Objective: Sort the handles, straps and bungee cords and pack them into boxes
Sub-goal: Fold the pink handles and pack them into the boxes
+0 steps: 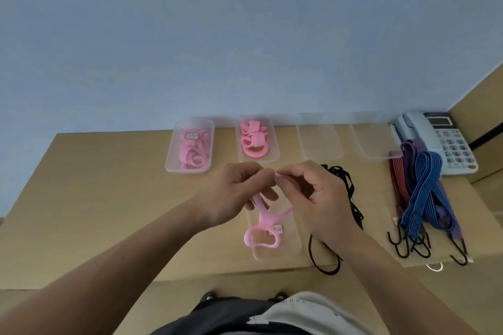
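My left hand (239,193) and my right hand (313,193) meet over the middle of the table, both pinching the top end of a pink strap (262,228). Its looped lower end hangs down over a clear lid (288,250) near the front edge. At the back left stand a clear box (174,160) of pink straps and a second clear box (242,155) of pink handles. Black straps (353,198) lie tangled under and right of my right hand. Blue, purple and red bungee cords (419,198) with black hooks lie at the right.
Two empty clear boxes (318,155) (373,155) stand along the back of the wooden table (95,212). A white desk phone (446,141) sits at the back right corner. The blue wall rises directly behind the boxes.
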A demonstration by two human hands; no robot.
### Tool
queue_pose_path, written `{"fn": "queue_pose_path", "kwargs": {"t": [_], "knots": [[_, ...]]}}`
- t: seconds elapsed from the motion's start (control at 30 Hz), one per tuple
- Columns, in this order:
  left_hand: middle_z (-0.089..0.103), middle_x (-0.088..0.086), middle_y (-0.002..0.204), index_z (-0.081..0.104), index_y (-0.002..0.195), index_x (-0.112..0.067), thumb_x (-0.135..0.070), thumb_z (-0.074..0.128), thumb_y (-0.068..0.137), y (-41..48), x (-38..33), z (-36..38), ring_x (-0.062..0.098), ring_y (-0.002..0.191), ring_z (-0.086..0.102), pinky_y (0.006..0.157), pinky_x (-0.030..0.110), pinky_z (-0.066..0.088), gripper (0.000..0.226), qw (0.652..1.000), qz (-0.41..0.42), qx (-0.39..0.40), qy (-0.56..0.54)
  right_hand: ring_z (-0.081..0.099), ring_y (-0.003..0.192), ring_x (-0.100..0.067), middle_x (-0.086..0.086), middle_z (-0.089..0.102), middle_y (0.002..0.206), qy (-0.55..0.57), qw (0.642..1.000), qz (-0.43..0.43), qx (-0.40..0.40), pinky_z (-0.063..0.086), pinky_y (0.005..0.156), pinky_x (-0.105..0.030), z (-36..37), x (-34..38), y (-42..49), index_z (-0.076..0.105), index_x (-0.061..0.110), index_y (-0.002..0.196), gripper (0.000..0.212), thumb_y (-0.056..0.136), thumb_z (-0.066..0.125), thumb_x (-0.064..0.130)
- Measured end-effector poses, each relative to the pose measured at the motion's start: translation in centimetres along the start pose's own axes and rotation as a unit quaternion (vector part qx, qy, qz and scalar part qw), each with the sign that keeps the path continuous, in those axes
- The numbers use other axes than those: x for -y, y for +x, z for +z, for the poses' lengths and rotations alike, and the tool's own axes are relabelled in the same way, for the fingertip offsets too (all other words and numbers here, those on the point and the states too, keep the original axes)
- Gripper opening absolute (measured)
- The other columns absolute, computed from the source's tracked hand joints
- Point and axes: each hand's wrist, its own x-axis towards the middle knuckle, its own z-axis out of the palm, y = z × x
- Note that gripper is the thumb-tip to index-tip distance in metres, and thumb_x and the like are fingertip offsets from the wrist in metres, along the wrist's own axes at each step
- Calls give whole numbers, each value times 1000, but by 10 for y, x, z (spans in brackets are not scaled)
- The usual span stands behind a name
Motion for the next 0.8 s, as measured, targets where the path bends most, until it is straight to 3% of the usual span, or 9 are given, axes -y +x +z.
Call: {"fn": "queue_pose_path", "kwargs": {"t": [0.1,0.23,0.33,0.5,0.6,0.67,0.73,0.8], "knots": [[75,3,86,66,91,-10,-49,53,91,-12,2,2,20,76,73,62,27,55,41,999,-1,8,-37,64,76,-15,12,67,83,21,999,-28,28,47,66,-16,-2,2,-10,72,16,94,8,89,69,21],[75,4,86,65,91,-7,-40,60,88,-27,8,7,21,77,73,60,24,53,34,998,3,41,-54,64,72,-8,12,69,80,124,983,82,110,50,65,-19,-6,2,-24,72,26,94,25,87,57,45],[75,5,85,65,94,-8,-32,70,86,-34,9,9,22,79,73,62,26,53,26,998,23,32,-51,64,69,-6,12,69,76,134,975,104,144,50,63,-17,-9,3,-28,70,34,90,26,88,51,51],[73,3,83,66,88,-24,-27,72,82,-43,9,14,26,77,70,69,47,58,9,997,70,-34,21,66,71,-11,9,71,79,134,979,83,128,55,64,-26,-12,8,-32,71,33,91,15,82,65,43],[71,-3,85,66,94,-25,-37,71,80,-44,5,15,16,72,66,65,32,55,19,996,75,-39,1,61,65,-3,20,64,71,118,989,20,82,46,62,-10,-10,14,-33,69,33,88,5,83,67,34],[73,-3,90,64,105,-27,-45,67,80,-44,4,14,17,75,66,68,35,55,31,999,40,-15,7,61,67,-1,24,61,72,97,993,-18,68,43,63,-7,-10,18,-33,68,29,90,5,86,66,29],[74,-1,88,69,101,-26,-44,65,83,-44,2,11,21,78,69,71,45,57,26,999,22,7,38,61,69,0,27,60,75,72,994,-56,60,43,64,-8,-10,20,-32,67,23,90,4,87,66,25],[75,1,84,72,94,-18,-32,68,88,-44,0,10,18,72,69,65,40,57,15,1000,24,15,12,58,69,-1,26,58,78,31,993,-101,45,43,63,-12,-10,19,-31,66,18,90,3,88,67,20]]}}
